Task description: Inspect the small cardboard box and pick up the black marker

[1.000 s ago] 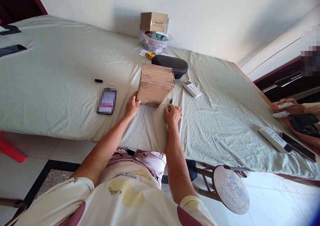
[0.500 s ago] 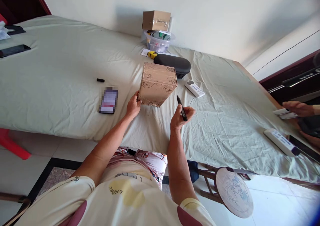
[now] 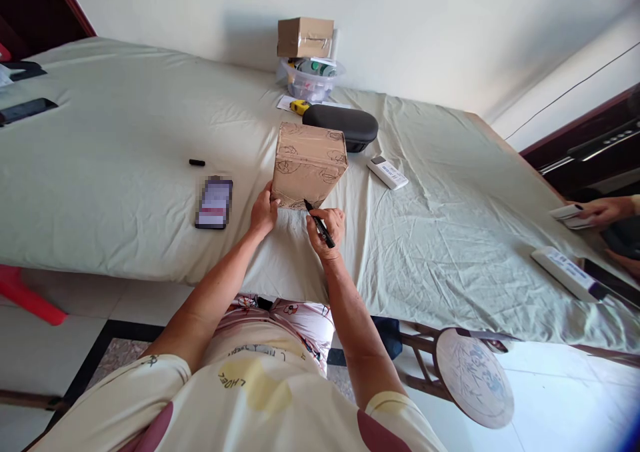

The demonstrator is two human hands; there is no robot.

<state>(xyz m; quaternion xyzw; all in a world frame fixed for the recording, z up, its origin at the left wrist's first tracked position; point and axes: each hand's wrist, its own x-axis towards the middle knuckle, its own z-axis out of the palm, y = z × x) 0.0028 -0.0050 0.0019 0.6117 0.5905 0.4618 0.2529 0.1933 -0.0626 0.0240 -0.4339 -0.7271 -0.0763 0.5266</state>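
Observation:
A brown cardboard box (image 3: 310,162) with black scribbled drawings on its faces sits on the cloth-covered table in front of me. My left hand (image 3: 264,211) grips the box at its near left corner, thumb on the near side. In my right hand (image 3: 327,231) is a black marker (image 3: 320,224), uncapped, its tip at the lower edge of the box's near face. Whether the tip touches the cardboard I cannot tell. The small black marker cap (image 3: 197,163) lies on the cloth to the left, beyond a phone (image 3: 214,203) with a blurred screen.
Behind the box lie a black hard case (image 3: 345,124) and a yellow tape measure (image 3: 299,107). A clear plastic tub (image 3: 313,84) carries another carton (image 3: 305,37). A white device (image 3: 388,173) is to the right. Another person's hand (image 3: 607,211) shows at the far right. A round stool (image 3: 475,379) stands below.
My right hand has moved left with the marker, bringing its tip from beside the box to its near lower edge. My left hand still holds the box.

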